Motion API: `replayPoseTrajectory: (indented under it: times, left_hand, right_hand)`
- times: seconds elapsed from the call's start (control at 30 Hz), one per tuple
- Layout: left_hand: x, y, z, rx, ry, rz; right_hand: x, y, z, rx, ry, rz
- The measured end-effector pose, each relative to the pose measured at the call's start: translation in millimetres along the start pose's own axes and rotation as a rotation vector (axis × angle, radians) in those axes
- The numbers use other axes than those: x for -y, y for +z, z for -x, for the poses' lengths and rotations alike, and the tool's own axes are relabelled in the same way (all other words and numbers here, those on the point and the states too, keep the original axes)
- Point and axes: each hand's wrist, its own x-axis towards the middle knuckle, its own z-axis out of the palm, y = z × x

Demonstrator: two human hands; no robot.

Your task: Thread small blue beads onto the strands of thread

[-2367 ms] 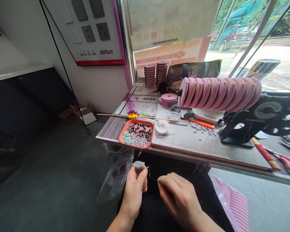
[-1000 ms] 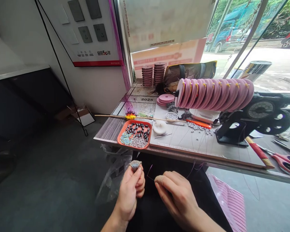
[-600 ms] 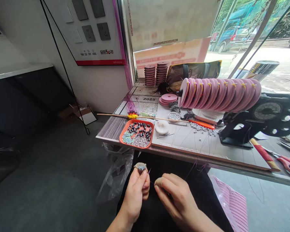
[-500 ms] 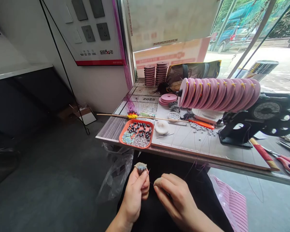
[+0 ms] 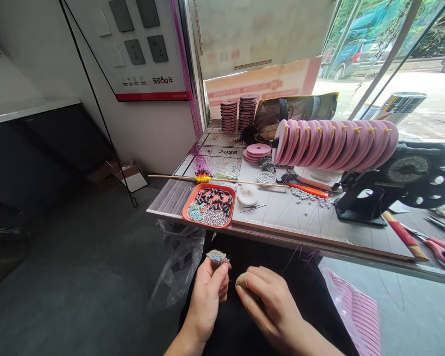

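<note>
Over my dark-clothed lap, my left hand (image 5: 209,291) pinches a small bunch of bluish-grey pieces (image 5: 217,258) between thumb and fingers; what these are is too small to tell. Tan wrapping covers its index fingertip. To its right, my right hand (image 5: 269,299) is closed, thumb and index finger pressed together, with a tan wrap (image 5: 242,280) on the index finger. A hint of thin line shows between the hands, but what the right fingers grip is too small to make out. The hands are a short gap apart, below the table edge.
An orange tray (image 5: 185,210) of black, teal and silver small parts sits at the table's front left. Behind are a white round pad (image 5: 247,195), a bowl of beads (image 5: 266,178) and pink spools (image 5: 333,143) on a black machine (image 5: 367,202). Scissors (image 5: 443,252) lie right.
The bunch in my left hand looks more spread, with pieces now showing beside the thumb tip. My right hand has hardly moved.
</note>
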Motion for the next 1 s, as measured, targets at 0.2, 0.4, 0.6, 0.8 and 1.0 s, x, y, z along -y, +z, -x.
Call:
replayPoseTrajectory:
  times: [0.2,0.4,0.6,0.8,1.0]
  left_hand:
    - [1.8,-0.6,-1.0,-0.017,0.021,-0.018]
    - [1.7,0.7,0.8,-0.054,0.066,-0.076]
    - [0.7,1.6,0.2,-0.082,0.107,-0.094]
    - [1.6,0.7,1.7,-0.078,0.102,-0.101]
    - [1.2,1.7,2.1,-0.062,0.115,-0.083]
  right_hand:
    - [-0.7,-1.2,-1.3,0.015,0.008,0.001]
    - [-3.6,-1.1,0.4,-0.025,0.077,-0.027]
    - [0.9,-1.9,1.6,0.02,0.004,-0.041]
    - [-0.1,-1.5,0.5,0.003,0.01,-0.041]
    - [-0.7,-1.4,-1.1,-0.025,0.021,-0.031]
